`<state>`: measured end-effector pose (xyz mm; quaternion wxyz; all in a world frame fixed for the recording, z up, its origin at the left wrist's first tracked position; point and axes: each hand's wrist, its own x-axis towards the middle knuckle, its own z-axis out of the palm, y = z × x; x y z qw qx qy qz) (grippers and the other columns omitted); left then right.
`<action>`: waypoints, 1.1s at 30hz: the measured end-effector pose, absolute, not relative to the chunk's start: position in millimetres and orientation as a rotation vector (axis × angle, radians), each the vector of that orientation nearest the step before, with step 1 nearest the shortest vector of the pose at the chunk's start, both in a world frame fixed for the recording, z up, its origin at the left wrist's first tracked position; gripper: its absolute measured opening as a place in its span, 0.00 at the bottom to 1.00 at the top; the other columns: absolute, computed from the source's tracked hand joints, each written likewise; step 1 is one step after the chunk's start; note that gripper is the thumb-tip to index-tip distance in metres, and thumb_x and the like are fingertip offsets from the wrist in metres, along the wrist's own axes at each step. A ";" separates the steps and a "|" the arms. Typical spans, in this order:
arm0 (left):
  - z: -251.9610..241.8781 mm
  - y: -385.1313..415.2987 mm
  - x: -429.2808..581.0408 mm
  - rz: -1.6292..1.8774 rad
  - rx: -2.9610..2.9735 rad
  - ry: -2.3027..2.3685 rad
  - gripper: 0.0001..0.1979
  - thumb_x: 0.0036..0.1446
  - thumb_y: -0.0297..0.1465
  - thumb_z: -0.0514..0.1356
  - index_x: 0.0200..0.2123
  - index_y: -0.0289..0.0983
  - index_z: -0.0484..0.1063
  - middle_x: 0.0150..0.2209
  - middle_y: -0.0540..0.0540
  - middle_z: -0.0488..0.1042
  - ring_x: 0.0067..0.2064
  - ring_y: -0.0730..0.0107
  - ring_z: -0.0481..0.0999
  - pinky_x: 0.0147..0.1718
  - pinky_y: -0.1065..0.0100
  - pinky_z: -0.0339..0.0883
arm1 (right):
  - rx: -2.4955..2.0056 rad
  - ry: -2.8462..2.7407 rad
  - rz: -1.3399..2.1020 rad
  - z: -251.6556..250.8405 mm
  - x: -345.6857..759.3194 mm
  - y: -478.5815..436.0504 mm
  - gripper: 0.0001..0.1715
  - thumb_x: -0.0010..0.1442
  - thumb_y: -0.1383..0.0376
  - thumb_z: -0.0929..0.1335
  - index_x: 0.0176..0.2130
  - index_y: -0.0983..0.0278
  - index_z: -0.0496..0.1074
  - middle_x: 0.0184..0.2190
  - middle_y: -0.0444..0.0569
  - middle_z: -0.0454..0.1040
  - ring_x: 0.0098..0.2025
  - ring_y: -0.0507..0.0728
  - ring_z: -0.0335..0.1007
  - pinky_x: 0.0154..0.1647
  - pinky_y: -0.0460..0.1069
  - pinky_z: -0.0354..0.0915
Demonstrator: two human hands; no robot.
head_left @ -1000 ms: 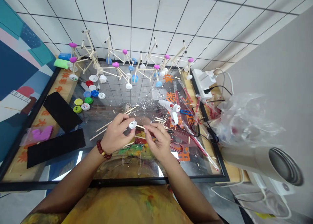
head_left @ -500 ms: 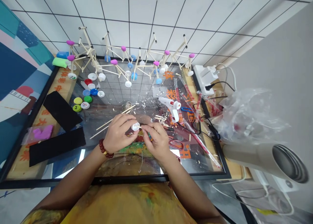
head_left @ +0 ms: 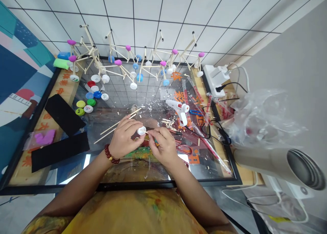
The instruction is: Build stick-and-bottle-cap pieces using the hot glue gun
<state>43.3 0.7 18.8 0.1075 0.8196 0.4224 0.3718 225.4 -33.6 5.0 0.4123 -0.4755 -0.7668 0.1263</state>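
Note:
Between thumb and fingers, my left hand (head_left: pixel 125 136) grips a white bottle cap (head_left: pixel 141 130), its hollow side facing up and right. My right hand (head_left: pixel 162 142) pinches a short pale wooden stick (head_left: pixel 146 132), whose tip reaches the cap's rim or inside; which of the two I cannot tell. Long thin wooden sticks (head_left: pixel 112 127) lie beyond my left hand. A white hot glue gun (head_left: pixel 178 109) rests beyond my right hand, near a pile of short stick pieces (head_left: pixel 170 123).
Stick-built bicycle-like models (head_left: pixel 122 68) with cap wheels line the back. Loose coloured caps (head_left: pixel 91 96), black strips (head_left: pixel 63 114) and a bagged pink lump (head_left: pixel 45 137) lie left. Red-wrapped glue sticks (head_left: pixel 214 154), a blue cutter (head_left: pixel 196 112), a power strip (head_left: pixel 214 80) and a tumbler (head_left: pixel 270 164) stand right.
Both hands stay nearly in place around the cap and stick. The whole view has shifted very slightly; nothing has been let go.

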 end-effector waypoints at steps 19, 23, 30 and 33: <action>17.8 -0.6 41.6 1.020 2.451 1.082 0.07 0.55 0.30 0.63 0.39 0.40 0.73 0.38 0.46 0.80 0.41 0.65 0.79 0.56 0.53 0.68 | -1.242 -2.015 0.258 6.2 227.5 -30.7 0.09 0.67 0.68 0.63 0.39 0.63 0.72 0.33 0.51 0.72 0.36 0.57 0.65 0.39 0.53 0.64; 16.1 -0.1 42.1 1.061 2.410 1.119 0.08 0.54 0.30 0.64 0.39 0.40 0.73 0.37 0.46 0.80 0.41 0.65 0.78 0.55 0.53 0.68 | -1.226 -2.020 0.245 5.8 229.8 -30.3 0.10 0.65 0.71 0.62 0.41 0.64 0.72 0.35 0.52 0.72 0.38 0.58 0.65 0.41 0.53 0.65; 13.7 1.1 42.0 1.061 2.447 1.105 0.09 0.55 0.29 0.64 0.40 0.39 0.72 0.38 0.46 0.80 0.42 0.65 0.78 0.56 0.54 0.68 | -1.254 -2.079 0.144 4.2 230.6 -30.6 0.11 0.63 0.73 0.62 0.41 0.63 0.72 0.34 0.51 0.71 0.37 0.58 0.62 0.40 0.53 0.63; 13.5 1.2 41.5 1.028 2.498 1.067 0.08 0.55 0.28 0.63 0.40 0.38 0.72 0.38 0.45 0.79 0.41 0.65 0.78 0.56 0.53 0.68 | -1.240 -2.098 0.150 3.6 230.9 -31.9 0.10 0.62 0.73 0.63 0.41 0.64 0.72 0.35 0.51 0.72 0.38 0.58 0.64 0.40 0.53 0.63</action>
